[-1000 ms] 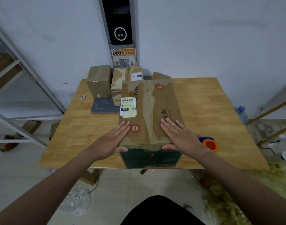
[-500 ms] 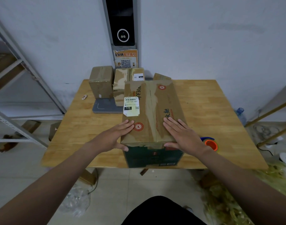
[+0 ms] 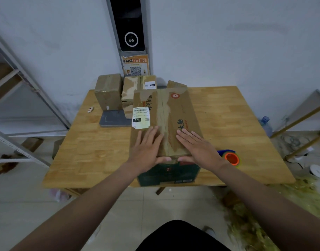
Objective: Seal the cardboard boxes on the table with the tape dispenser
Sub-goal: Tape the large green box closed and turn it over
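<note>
A long brown cardboard box (image 3: 175,113) with a white shipping label lies lengthwise on the wooden table (image 3: 228,124), its dark green end facing me at the front edge. Its top flaps are closed, with old tape along the centre seam. My left hand (image 3: 148,147) lies flat on the left flap, fingers straight, thumb over the near edge. My right hand (image 3: 197,147) presses flat on the right flap in the same way. The tape dispenser (image 3: 230,157), blue with an orange roll core, sits on the table just right of my right wrist.
Smaller cardboard boxes (image 3: 108,91) stand at the back of the table, one on a grey scale (image 3: 113,119). A metal shelf (image 3: 28,91) stands to the left. A water bottle (image 3: 265,124), cables and scattered yellow-green debris lie on the floor to the right.
My left hand slid right along the box top, closer to the centre seam. My right hand stayed roughly in place. The box has not visibly shifted.
</note>
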Available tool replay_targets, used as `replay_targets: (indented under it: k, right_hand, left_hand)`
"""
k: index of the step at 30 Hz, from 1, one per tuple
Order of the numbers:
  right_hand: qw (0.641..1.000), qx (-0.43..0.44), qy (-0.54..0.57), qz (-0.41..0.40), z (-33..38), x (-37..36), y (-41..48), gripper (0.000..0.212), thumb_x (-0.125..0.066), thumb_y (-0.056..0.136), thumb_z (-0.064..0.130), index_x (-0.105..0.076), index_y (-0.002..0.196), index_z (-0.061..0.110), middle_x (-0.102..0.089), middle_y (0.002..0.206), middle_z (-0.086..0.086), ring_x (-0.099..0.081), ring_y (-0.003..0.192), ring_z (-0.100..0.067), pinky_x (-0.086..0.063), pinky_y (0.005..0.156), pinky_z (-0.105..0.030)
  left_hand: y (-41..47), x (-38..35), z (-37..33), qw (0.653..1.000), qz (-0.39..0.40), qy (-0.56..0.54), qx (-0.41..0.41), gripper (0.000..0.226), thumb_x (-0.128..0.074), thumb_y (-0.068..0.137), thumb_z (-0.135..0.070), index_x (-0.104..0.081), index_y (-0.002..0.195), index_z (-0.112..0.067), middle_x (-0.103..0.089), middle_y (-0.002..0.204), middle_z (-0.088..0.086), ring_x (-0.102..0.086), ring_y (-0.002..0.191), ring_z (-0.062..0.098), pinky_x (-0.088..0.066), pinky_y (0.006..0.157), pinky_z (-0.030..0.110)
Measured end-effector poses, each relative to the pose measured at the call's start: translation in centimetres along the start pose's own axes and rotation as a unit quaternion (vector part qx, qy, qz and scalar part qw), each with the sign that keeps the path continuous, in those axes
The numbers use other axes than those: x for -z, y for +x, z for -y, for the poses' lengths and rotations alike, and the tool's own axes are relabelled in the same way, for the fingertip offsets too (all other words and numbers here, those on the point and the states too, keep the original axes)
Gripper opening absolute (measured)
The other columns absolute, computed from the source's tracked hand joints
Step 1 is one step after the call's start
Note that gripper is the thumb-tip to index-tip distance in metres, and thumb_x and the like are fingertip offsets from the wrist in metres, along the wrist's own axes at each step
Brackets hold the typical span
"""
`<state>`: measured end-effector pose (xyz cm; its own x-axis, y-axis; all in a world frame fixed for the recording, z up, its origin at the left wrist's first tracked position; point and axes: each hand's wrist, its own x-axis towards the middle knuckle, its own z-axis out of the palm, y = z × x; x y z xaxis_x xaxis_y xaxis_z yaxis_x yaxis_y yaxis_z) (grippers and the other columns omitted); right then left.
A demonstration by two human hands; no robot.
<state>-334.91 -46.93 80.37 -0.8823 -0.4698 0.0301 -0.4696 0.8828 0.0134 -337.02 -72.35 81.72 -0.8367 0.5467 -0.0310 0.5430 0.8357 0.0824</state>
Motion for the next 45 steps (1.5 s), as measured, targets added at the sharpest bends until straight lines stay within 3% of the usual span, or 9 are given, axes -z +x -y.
replay_targets:
  k: [4, 8, 13, 15, 21, 28, 32, 38, 45]
  right_hand:
    - [0.996, 0.024, 0.088, -0.013, -2.1, -0.3, -1.0, 0.090, -0.026, 0.090, 0.079, -0.017, 0.160, 0.023, -0.007, 0.166, 0.010, 0.004, 0.153, -0.005, 0.001, 0.125, -0.030]
    - [0.985, -0.003, 0.170, -0.017, -5.6, -1.3, -3.5, 0.086, -0.047, 0.088, 0.067, -0.013, 0.159, 0.032, -0.002, 0.166, 0.019, 0.009, 0.152, -0.002, -0.003, 0.126, -0.034]
    - [0.975, 0.022, 0.222, 0.001, -8.8, -1.1, -4.4, 0.090, -0.055, 0.080, 0.065, -0.023, 0.157, 0.032, -0.009, 0.166, 0.017, 0.006, 0.153, -0.006, -0.008, 0.127, -0.040]
    - [0.969, 0.056, 0.241, 0.011, -9.6, -0.9, -3.9, 0.087, -0.056, 0.079, 0.064, -0.031, 0.155, 0.031, -0.014, 0.166, 0.015, 0.004, 0.154, -0.009, -0.008, 0.126, -0.041]
    - [0.970, 0.129, 0.206, 0.003, -11.2, -1.2, -2.8, 0.083, -0.073, 0.080, 0.050, -0.036, 0.153, 0.037, -0.013, 0.167, 0.013, 0.000, 0.155, -0.015, -0.014, 0.125, -0.049]
    - [0.969, 0.129, 0.212, -0.004, -10.2, -1.5, -2.0, 0.084, -0.066, 0.081, 0.066, -0.030, 0.153, 0.044, 0.000, 0.166, 0.023, 0.012, 0.154, -0.012, -0.024, 0.122, -0.044]
    - [0.967, 0.126, 0.221, -0.006, -9.7, -1.4, -2.1, 0.082, -0.066, 0.084, 0.066, -0.029, 0.154, 0.044, 0.003, 0.166, 0.022, 0.016, 0.153, -0.014, -0.035, 0.117, -0.047]
    - [0.977, 0.146, 0.155, 0.026, -8.4, -0.7, -1.9, 0.103, -0.059, 0.075, 0.082, -0.015, 0.159, 0.041, 0.016, 0.165, 0.019, 0.028, 0.150, -0.024, -0.037, 0.113, -0.044]
    - [0.964, 0.169, 0.205, 0.027, -8.9, -0.5, -1.7, 0.070, -0.050, 0.095, 0.062, -0.023, 0.157, 0.042, 0.001, 0.164, 0.029, 0.023, 0.152, -0.020, -0.045, 0.109, -0.043]
  left_hand:
    - [1.2, -1.1, -1.2, 0.999, -0.009, 0.044, -0.016, 0.108, -0.024, 0.082, -0.091, -0.008, 0.162, -0.021, 0.000, 0.171, 0.002, 0.005, 0.157, 0.018, -0.004, 0.126, 0.056]
    - [1.4, -1.1, -0.7, 1.000, 0.009, 0.023, -0.015, 0.109, -0.026, 0.080, -0.092, -0.006, 0.163, -0.025, 0.005, 0.171, -0.004, 0.010, 0.156, 0.014, -0.007, 0.125, 0.056]
    - [2.3, 0.2, -2.7, 0.994, 0.072, -0.063, 0.058, 0.111, -0.051, 0.078, -0.085, -0.007, 0.161, -0.025, 0.012, 0.170, -0.005, 0.022, 0.154, 0.026, 0.014, 0.121, 0.060]
    - [3.2, 0.4, -4.4, 0.993, 0.065, -0.056, 0.075, 0.112, -0.047, 0.079, -0.087, -0.008, 0.161, -0.021, 0.015, 0.169, 0.002, 0.023, 0.153, 0.030, 0.014, 0.121, 0.060]
    - [5.4, -0.8, -7.7, 0.999, 0.019, 0.016, 0.035, 0.118, -0.024, 0.073, -0.096, -0.009, 0.162, -0.019, 0.009, 0.171, 0.001, 0.015, 0.156, 0.017, 0.000, 0.125, 0.056]
    - [5.2, -1.9, -7.3, 0.998, -0.039, 0.041, 0.018, 0.116, -0.030, 0.076, -0.095, -0.024, 0.159, -0.015, -0.010, 0.170, 0.005, -0.005, 0.157, 0.020, -0.015, 0.124, 0.058]
    - [5.1, -2.0, -7.3, 0.998, -0.039, 0.050, 0.017, 0.114, -0.032, 0.078, -0.093, -0.025, 0.159, -0.013, -0.011, 0.170, 0.006, -0.006, 0.157, 0.020, -0.017, 0.123, 0.058]
    - [5.0, -2.3, -7.2, 0.997, -0.063, 0.036, 0.014, 0.113, -0.033, 0.078, -0.093, -0.028, 0.158, -0.013, -0.015, 0.169, 0.005, -0.008, 0.157, 0.020, -0.017, 0.123, 0.058]
    - [5.1, -2.4, -7.2, 0.997, -0.063, 0.054, 0.007, 0.109, -0.026, 0.083, -0.090, -0.028, 0.159, -0.012, -0.015, 0.169, 0.007, -0.006, 0.157, 0.021, -0.013, 0.125, 0.056]
